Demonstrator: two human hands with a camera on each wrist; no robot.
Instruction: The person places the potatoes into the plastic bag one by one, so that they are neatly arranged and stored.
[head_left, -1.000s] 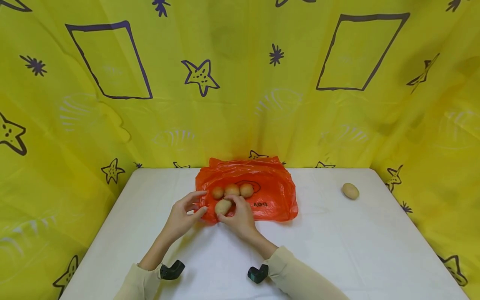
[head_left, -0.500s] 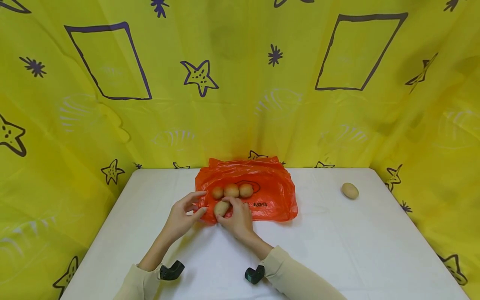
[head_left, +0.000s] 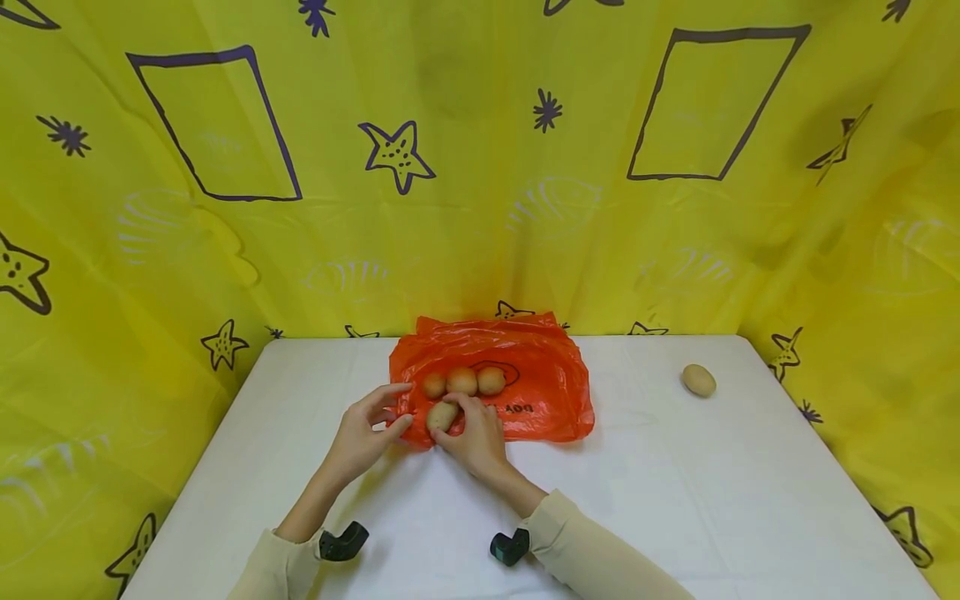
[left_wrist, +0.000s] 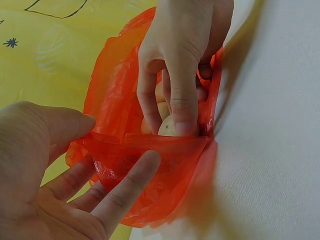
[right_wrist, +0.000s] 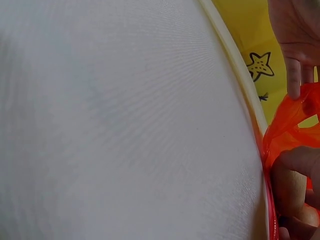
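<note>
My right hand [head_left: 480, 433] pinches a pale potato [head_left: 441, 416] between thumb and fingers at the left end of a red plastic bag [head_left: 551, 383]. In the left wrist view, the right hand [left_wrist: 182, 55] reaches down into the bag's mouth, and only part of the potato [left_wrist: 169, 127] shows. My left hand [head_left: 363, 433] touches the bag's left edge, its thumb and fingers spread apart. Seen from the left wrist, its fingertips [left_wrist: 150, 159] lie against the outside of the red plastic. Three round tan potatoes [head_left: 461, 382] sit in a row just behind the right hand.
Another potato [head_left: 699, 380] lies alone on the white table [head_left: 645, 500], far to the right. A yellow patterned curtain [head_left: 480, 250] surrounds the table at the back and both sides. The bag stands near the table's back edge.
My right hand has shifted slightly left with the pale potato still in its grip, and its forearm has moved left too. The left hand keeps its place at the bag.
</note>
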